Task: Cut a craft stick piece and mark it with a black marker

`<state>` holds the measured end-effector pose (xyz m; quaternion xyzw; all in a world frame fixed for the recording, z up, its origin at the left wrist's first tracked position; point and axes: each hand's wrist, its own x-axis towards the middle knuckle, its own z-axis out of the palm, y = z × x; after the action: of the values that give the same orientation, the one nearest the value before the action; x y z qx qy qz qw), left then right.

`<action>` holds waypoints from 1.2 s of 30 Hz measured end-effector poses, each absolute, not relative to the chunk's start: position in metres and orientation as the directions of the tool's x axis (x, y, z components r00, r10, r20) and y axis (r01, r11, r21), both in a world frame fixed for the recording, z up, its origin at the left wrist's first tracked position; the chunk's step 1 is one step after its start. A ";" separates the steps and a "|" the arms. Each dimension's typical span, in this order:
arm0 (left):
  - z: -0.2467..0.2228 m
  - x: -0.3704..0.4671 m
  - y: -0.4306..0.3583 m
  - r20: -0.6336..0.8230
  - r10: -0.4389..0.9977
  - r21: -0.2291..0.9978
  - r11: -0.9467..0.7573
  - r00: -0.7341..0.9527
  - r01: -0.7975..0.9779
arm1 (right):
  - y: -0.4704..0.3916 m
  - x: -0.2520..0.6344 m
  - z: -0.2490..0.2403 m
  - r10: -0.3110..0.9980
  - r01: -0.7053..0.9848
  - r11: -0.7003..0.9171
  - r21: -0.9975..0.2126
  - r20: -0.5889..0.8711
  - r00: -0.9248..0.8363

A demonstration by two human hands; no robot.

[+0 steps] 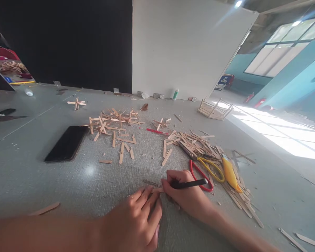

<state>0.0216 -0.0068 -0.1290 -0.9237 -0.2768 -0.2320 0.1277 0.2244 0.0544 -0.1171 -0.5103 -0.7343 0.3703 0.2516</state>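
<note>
My right hand [182,187] is closed around a black pen [193,183], its tip end hidden by the fingers, low at the centre. Beside it, my left hand [144,213] has its fingers pressed together on a short wooden stick [157,190], part of which shows between the two hands. A small clear strip [150,182] lies just beyond the left fingertips. To the right of my right hand are scissors with red and yellow handles [211,169] and a yellow-handled tool [230,174], resting on a heap of wooden sticks [199,143].
A black phone [67,143] lies at the left. Cut stick pieces [121,152] and small stick assemblies [101,127] are spread past my hands. A red pen [156,131], a glue tube [175,94] and a stick frame [215,109] lie farther back, before an upright panel [183,45].
</note>
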 end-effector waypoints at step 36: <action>-0.130 0.021 -0.005 0.540 0.440 -0.122 -0.802 0.717 0.584 | 0.053 0.224 -0.118 0.934 0.497 0.080 -0.864 -0.110 -0.341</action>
<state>0.0214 -0.0047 -0.1305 -0.9155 -0.2798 -0.2511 0.1434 0.2245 0.0534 -0.1176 -0.5174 -0.6914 0.4387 0.2487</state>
